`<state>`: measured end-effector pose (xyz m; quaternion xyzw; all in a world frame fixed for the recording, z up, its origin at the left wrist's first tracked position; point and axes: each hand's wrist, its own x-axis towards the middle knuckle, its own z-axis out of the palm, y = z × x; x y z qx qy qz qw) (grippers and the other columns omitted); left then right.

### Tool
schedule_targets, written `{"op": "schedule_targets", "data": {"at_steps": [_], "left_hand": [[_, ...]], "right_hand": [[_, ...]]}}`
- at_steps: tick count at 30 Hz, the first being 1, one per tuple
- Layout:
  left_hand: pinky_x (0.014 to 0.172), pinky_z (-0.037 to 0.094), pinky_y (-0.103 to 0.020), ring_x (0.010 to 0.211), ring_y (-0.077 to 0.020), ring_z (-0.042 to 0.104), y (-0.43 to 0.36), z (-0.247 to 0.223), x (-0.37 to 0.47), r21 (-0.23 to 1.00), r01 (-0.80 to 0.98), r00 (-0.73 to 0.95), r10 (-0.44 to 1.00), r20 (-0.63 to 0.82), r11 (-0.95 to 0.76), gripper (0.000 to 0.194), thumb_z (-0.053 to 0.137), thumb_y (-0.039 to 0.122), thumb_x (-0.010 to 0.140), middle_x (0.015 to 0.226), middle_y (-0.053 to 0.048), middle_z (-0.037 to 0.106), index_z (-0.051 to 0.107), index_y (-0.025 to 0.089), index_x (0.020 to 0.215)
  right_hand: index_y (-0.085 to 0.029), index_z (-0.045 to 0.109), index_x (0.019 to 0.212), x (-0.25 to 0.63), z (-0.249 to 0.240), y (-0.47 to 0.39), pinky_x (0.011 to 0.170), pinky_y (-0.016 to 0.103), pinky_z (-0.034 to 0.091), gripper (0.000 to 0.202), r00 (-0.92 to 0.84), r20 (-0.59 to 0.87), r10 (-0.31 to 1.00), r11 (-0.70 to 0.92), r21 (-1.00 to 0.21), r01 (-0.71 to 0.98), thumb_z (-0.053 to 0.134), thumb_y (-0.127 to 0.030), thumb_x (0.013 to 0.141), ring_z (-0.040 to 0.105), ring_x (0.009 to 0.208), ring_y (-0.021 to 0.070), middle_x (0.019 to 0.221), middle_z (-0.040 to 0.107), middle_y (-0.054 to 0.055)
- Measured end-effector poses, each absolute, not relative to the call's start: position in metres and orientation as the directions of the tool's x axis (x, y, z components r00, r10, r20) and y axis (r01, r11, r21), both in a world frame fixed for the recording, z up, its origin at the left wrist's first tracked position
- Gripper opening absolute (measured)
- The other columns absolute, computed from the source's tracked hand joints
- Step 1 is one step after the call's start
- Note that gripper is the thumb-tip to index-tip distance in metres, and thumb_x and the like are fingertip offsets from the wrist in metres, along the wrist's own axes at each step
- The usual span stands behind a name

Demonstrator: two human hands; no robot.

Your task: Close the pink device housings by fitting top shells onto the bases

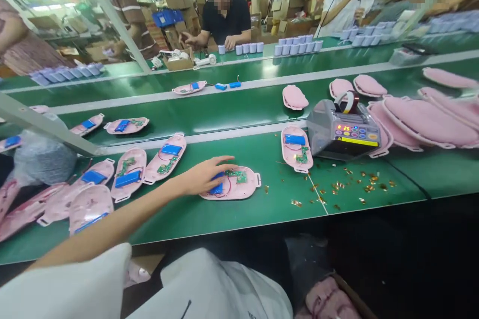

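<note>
My left hand reaches across the green bench top with its fingers stretched out and apart. It lies over the left end of a pink plastic shell, which holds a blue battery pack, a green circuit board and thin red wires. The hand partly covers the battery; whether the fingertips touch it I cannot tell. Another open pink shell with battery and board lies to the right, beside a grey tape dispenser with a lit red display. My right hand is out of view.
Several open pink shells lie along the left. Amber tape scraps are scattered in front of the dispenser. Closed pink pieces are piled at the right. Across the bench, a person in a black shirt works near lavender cups.
</note>
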<state>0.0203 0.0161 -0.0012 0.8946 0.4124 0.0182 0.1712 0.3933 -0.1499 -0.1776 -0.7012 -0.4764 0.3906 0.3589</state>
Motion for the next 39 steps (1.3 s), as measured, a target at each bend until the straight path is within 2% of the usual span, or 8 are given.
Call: {"op": "schedule_targets", "data": {"at_steps": [4, 8, 16, 21, 27, 33, 36, 39], "left_hand": [[0.092, 0.049, -0.036, 0.106, -0.0247, 0.062, 0.026, -0.002, 0.019, 0.265, 0.754, 0.652, 0.732, -0.197, -0.6, 0.039, 0.039, 0.02, 0.098, 0.121, -0.012, 0.064, 0.059, 0.021, 0.131], [0.072, 0.05, -0.034, 0.078, -0.0236, 0.065, -0.017, -0.004, -0.012, 0.164, 0.881, 0.47, 0.857, -0.211, -0.444, 0.034, 0.038, 0.024, 0.098, 0.085, -0.01, 0.067, 0.07, 0.016, 0.094], [0.112, 0.037, -0.049, 0.131, -0.0302, 0.048, -0.046, -0.019, -0.045, 0.293, 0.767, 0.555, 0.819, 0.144, -0.571, 0.016, 0.057, 0.023, 0.09, 0.138, -0.013, 0.056, 0.063, 0.018, 0.104], [0.096, 0.05, -0.037, 0.115, -0.0255, 0.061, -0.03, -0.032, -0.051, 0.508, 0.625, 0.64, 0.762, 0.102, -0.593, 0.019, 0.05, 0.022, 0.097, 0.126, -0.012, 0.065, 0.068, 0.018, 0.097], [0.093, 0.052, -0.029, 0.106, -0.0192, 0.064, -0.057, -0.033, -0.064, 0.757, 0.541, 0.404, 0.903, 0.149, -0.367, 0.03, 0.043, 0.023, 0.101, 0.118, -0.01, 0.065, 0.073, 0.019, 0.104], [0.071, 0.055, -0.025, 0.072, -0.0152, 0.066, -0.083, -0.029, -0.049, 0.917, 0.353, -0.07, 0.972, 0.226, -0.188, 0.02, 0.062, 0.032, 0.093, 0.08, -0.004, 0.071, 0.077, 0.019, 0.094], [0.069, 0.056, -0.026, 0.072, -0.0156, 0.066, -0.086, -0.024, -0.032, 0.901, 0.354, -0.235, 0.909, 0.345, -0.25, 0.013, 0.069, 0.03, 0.088, 0.077, -0.004, 0.072, 0.077, 0.019, 0.088], [0.081, 0.056, -0.034, 0.088, -0.0187, 0.064, -0.084, -0.022, -0.022, 0.739, 0.557, -0.262, 0.763, 0.59, -0.38, 0.01, 0.069, 0.025, 0.088, 0.09, -0.007, 0.068, 0.078, 0.023, 0.084]], "right_hand": [[-0.026, 0.075, 0.101, 0.409, -0.107, -0.152, 0.056, 0.04, 0.057, 0.06, 0.351, -0.165, 0.922, -0.312, -0.854, 0.416, 0.072, -0.069, 0.059, 0.069, 0.08, 0.0353, 0.083, 0.07, 0.014], [-0.016, 0.069, 0.108, 0.362, -0.05, -0.083, 0.071, 0.032, 0.06, 0.06, 0.102, -0.121, 0.987, -0.152, -0.908, 0.391, 0.077, -0.058, 0.065, 0.069, 0.085, 0.0273, 0.1, 0.07, 0.011], [-0.016, 0.069, 0.111, 0.271, -0.02, 0.012, 0.085, 0.031, 0.056, 0.044, -0.381, -0.082, 0.921, 0.083, -0.914, 0.397, 0.064, -0.051, 0.084, 0.064, 0.104, 0.0256, 0.115, 0.067, 0.011], [-0.018, 0.07, 0.111, 0.282, -0.017, 0.013, 0.085, 0.031, 0.057, 0.048, -0.303, -0.101, 0.948, 0.056, -0.881, 0.47, 0.065, -0.055, 0.082, 0.064, 0.105, 0.0272, 0.116, 0.067, 0.011], [-0.02, 0.072, 0.109, 0.291, -0.014, 0.005, 0.079, 0.026, 0.058, 0.046, -0.278, -0.023, 0.96, 0.149, -0.802, 0.579, 0.062, -0.058, 0.084, 0.066, 0.103, 0.0255, 0.116, 0.068, 0.008], [-0.029, 0.071, 0.115, 0.243, 0.014, -0.005, 0.085, 0.023, 0.057, 0.028, -0.53, 0.173, 0.83, 0.507, -0.63, 0.588, 0.052, -0.04, 0.097, 0.067, 0.102, 0.018, 0.115, 0.068, 0.0], [-0.028, 0.069, 0.117, 0.211, 0.025, -0.009, 0.08, 0.021, 0.057, 0.027, -0.618, 0.307, 0.724, 0.662, -0.563, 0.495, 0.049, -0.029, 0.099, 0.068, 0.099, 0.0156, 0.114, 0.069, -0.001], [-0.025, 0.07, 0.114, 0.193, 0.032, -0.009, 0.08, 0.02, 0.057, 0.025, -0.624, 0.394, 0.675, 0.719, -0.541, 0.437, 0.052, -0.023, 0.097, 0.069, 0.095, 0.0143, 0.109, 0.07, -0.001]]}}
